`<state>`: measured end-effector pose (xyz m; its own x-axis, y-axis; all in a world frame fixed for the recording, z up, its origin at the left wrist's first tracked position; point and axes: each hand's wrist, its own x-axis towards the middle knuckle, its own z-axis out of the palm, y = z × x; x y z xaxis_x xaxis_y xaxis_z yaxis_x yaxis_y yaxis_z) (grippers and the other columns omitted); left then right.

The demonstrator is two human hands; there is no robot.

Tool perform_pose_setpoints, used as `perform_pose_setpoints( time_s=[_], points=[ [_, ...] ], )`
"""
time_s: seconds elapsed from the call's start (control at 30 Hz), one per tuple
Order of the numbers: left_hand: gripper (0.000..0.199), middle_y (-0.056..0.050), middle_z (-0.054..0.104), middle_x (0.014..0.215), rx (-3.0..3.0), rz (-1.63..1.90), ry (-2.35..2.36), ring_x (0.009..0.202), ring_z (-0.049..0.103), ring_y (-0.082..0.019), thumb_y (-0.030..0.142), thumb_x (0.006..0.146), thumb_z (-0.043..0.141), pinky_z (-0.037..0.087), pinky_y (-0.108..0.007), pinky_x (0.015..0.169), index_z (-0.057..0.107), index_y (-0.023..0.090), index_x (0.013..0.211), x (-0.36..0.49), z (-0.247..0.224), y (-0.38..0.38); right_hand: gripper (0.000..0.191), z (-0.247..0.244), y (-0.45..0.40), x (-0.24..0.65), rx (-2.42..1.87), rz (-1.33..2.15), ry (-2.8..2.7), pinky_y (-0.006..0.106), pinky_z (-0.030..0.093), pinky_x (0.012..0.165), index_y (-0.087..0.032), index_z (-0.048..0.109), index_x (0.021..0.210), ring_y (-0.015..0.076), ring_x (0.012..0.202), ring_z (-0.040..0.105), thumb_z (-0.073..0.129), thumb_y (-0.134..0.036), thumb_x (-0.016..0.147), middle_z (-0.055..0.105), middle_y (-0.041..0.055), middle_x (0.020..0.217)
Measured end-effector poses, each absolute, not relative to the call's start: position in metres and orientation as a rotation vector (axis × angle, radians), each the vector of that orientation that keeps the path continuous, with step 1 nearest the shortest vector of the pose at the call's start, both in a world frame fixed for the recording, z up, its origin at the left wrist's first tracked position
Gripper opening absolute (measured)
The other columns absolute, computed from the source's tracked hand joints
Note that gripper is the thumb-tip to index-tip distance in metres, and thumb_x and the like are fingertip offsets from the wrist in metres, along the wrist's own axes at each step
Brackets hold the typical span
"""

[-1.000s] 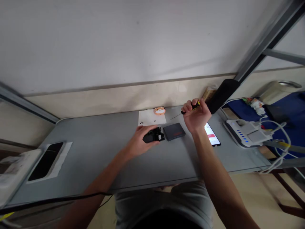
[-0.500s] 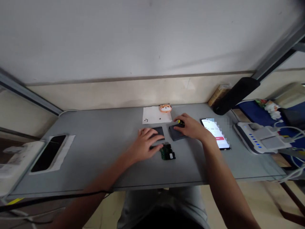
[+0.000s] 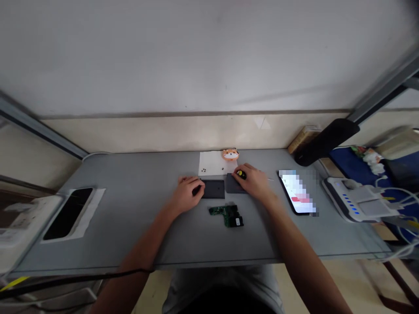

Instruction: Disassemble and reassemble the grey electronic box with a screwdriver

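My left hand (image 3: 189, 192) has its fingers curled round the left end of a flat dark panel (image 3: 214, 189); something black shows between thumb and fingers, perhaps part of it. My right hand (image 3: 252, 179) pinches a yellow-and-black screwdriver (image 3: 241, 174), its thin shaft pointing right, and rests over a second dark casing (image 3: 233, 184). A green and black circuit board (image 3: 229, 215) lies on the table below the two dark pieces. Behind them is a white sheet (image 3: 211, 162) with several tiny dark screws (image 3: 203, 170) and an orange animal-faced case (image 3: 231, 154).
On the grey table (image 3: 131, 226), a lit phone (image 3: 297, 192) lies right of my right arm, beside a power strip (image 3: 356, 198). A black cylinder (image 3: 327, 141) leans at the back right. Another phone (image 3: 68, 213) lies far left. A black cable (image 3: 98, 275) crosses the front edge.
My left hand has drawn back left and its spread fingers have curled at the panel's left end. More of the panel and circuit board shows. The right hand's screwdriver now points right.
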<state>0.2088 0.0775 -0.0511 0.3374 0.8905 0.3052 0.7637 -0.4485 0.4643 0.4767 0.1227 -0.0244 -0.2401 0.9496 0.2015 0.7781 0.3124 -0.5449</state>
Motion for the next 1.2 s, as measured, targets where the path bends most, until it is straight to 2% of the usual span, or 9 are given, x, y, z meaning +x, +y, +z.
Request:
perform_pose_setpoints(
  time_s=[0.27, 0.4, 0.6, 0.73, 0.83, 0.93, 1.03, 1.2],
  points=[
    [0.03, -0.003, 0.07, 0.077, 2.274, 0.84, 1.412, 0.08, 0.066, -0.02, 0.031, 0.1, 0.048, 0.053, -0.036, 0.087, 0.065, 0.023, 0.076, 0.208, -0.053, 0.081, 0.015, -0.03, 0.122, 0.47, -1.614, 0.319, -1.964, 0.032, 0.041, 0.064, -0.028, 0.073, 0.092, 0.0269, 0.083, 0.071, 0.06, -0.034, 0.096, 0.08, 0.0065, 0.097],
    [0.037, -0.004, 0.072, 0.079, 2.209, 0.872, 1.437, 0.081, 0.068, -0.02, 0.035, 0.103, 0.043, 0.056, -0.035, 0.085, 0.066, 0.023, 0.077, 0.206, -0.05, 0.08, 0.018, -0.029, 0.115, 0.468, -1.634, 0.273, -1.997, 0.031, 0.04, 0.064, -0.026, 0.072, 0.093, 0.0249, 0.078, 0.071, 0.055, -0.032, 0.098, 0.08, 0.0073, 0.097],
    [0.035, -0.005, 0.075, 0.084, 2.155, 0.903, 1.477, 0.084, 0.071, -0.021, 0.036, 0.103, 0.044, 0.057, -0.035, 0.084, 0.068, 0.023, 0.082, 0.203, -0.05, 0.077, 0.021, -0.031, 0.106, 0.465, -1.569, 0.207, -2.028, 0.031, 0.039, 0.063, -0.026, 0.071, 0.09, 0.0248, 0.073, 0.07, 0.053, -0.031, 0.098, 0.079, 0.0078, 0.091],
    [0.027, -0.007, 0.078, 0.096, 2.116, 0.923, 1.501, 0.091, 0.072, -0.021, 0.036, 0.101, 0.049, 0.057, -0.036, 0.09, 0.072, 0.023, 0.096, 0.204, -0.056, 0.077, 0.025, -0.036, 0.101, 0.469, -1.544, 0.13, -1.933, 0.033, 0.042, 0.068, -0.024, 0.071, 0.09, 0.0261, 0.076, 0.07, 0.051, -0.035, 0.099, 0.077, 0.0112, 0.086],
    [0.028, -0.007, 0.077, 0.1, 2.042, 0.984, 1.546, 0.094, 0.072, -0.022, 0.036, 0.102, 0.048, 0.057, -0.035, 0.089, 0.072, 0.023, 0.106, 0.206, -0.059, 0.079, 0.024, -0.042, 0.096, 0.474, -1.535, 0.061, -1.875, 0.032, 0.043, 0.069, -0.023, 0.068, 0.085, 0.0239, 0.072, 0.068, 0.052, -0.036, 0.097, 0.075, 0.0104, 0.079],
    [0.028, -0.006, 0.074, 0.089, 1.937, 1.074, 1.616, 0.083, 0.07, -0.02, 0.036, 0.102, 0.048, 0.056, -0.032, 0.082, 0.072, 0.022, 0.109, 0.205, -0.061, 0.08, 0.022, -0.048, 0.095, 0.476, -1.543, 0.001, -1.834, 0.03, 0.042, 0.067, -0.022, 0.065, 0.082, 0.0216, 0.069, 0.065, 0.053, -0.034, 0.095, 0.074, 0.0089, 0.075],
    [0.028, 0.0, 0.064, 0.069, 1.808, 1.169, 1.699, 0.064, 0.061, -0.017, 0.036, 0.101, 0.049, 0.052, -0.027, 0.067, 0.072, 0.021, 0.108, 0.2, -0.062, 0.079, 0.021, -0.053, 0.097, 0.476, -1.54, -0.045, -1.806, 0.029, 0.04, 0.065, -0.021, 0.064, 0.082, 0.0202, 0.066, 0.064, 0.052, -0.032, 0.096, 0.073, 0.0081, 0.074],
    [0.024, 0.001, 0.058, 0.065, 1.571, 1.313, 1.837, 0.058, 0.055, -0.015, 0.033, 0.098, 0.05, 0.047, -0.026, 0.058, 0.071, 0.022, 0.098, 0.192, -0.064, 0.071, 0.022, -0.057, 0.101, 0.473, -1.5, -0.081, -1.833, 0.028, 0.037, 0.061, -0.022, 0.064, 0.079, 0.0195, 0.063, 0.063, 0.051, -0.029, 0.095, 0.072, 0.0065, 0.069]
  ],
)
